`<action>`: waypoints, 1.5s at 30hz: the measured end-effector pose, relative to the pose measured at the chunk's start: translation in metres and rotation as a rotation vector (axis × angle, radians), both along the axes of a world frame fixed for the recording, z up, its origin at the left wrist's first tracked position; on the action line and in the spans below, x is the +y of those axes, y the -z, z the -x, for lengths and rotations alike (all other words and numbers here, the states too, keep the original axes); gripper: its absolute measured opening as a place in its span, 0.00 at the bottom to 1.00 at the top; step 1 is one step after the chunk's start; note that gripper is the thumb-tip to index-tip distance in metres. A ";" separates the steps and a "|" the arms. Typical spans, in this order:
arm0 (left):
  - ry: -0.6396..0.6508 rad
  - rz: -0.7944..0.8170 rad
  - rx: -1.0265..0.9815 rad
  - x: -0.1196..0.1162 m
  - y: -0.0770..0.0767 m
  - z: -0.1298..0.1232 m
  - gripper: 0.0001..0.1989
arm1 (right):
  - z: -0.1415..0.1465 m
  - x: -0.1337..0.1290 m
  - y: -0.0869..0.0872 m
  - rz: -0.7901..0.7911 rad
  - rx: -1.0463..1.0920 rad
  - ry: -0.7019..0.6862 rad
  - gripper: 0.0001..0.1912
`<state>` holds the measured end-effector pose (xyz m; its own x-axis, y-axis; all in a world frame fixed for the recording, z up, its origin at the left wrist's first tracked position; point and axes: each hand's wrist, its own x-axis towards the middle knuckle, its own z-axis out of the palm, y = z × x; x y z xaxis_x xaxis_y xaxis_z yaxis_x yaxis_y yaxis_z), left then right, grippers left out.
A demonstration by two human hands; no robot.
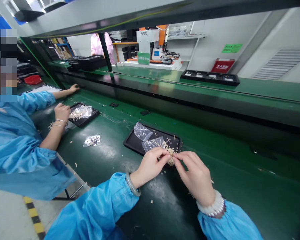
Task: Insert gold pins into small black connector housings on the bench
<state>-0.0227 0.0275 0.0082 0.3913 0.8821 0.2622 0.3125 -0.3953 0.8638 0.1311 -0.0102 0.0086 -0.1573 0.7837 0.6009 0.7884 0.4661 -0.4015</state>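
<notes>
My left hand (151,165) and my right hand (196,175) meet fingertip to fingertip over the near right corner of a black tray (133,141). Both are pinched closed at one small item between them, too tiny to identify. Beneath and behind the fingertips lies a heap of small pale strips (170,150), partly hidden by the fingers. Two clear plastic bags, one at the tray's back left (142,132) and one at its middle (153,143), rest in the tray. Loose strips are scattered around it on the green table.
At the left, a co-worker in a blue sleeve (17,146) reaches over another black tray (81,121) with strips and a bag. A small clear bag (92,140) lies between the trays. A raised shelf (155,78) runs behind, holding a long black tray (210,77).
</notes>
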 end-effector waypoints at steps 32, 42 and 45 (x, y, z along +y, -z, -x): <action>-0.081 0.281 -0.160 -0.004 0.002 -0.003 0.06 | 0.004 -0.003 0.004 0.101 0.407 0.190 0.04; -0.092 0.257 -0.210 0.004 0.010 -0.003 0.05 | -0.016 0.014 0.026 0.233 -0.128 0.151 0.10; -0.058 0.233 -0.177 0.004 0.011 -0.002 0.05 | -0.017 0.015 0.027 0.263 -0.069 0.129 0.09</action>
<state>-0.0202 0.0314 -0.0026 0.3046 0.9461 0.1098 0.1652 -0.1660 0.9722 0.1477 0.0045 -0.0183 -0.0795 0.9272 0.3661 0.8642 0.2472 -0.4382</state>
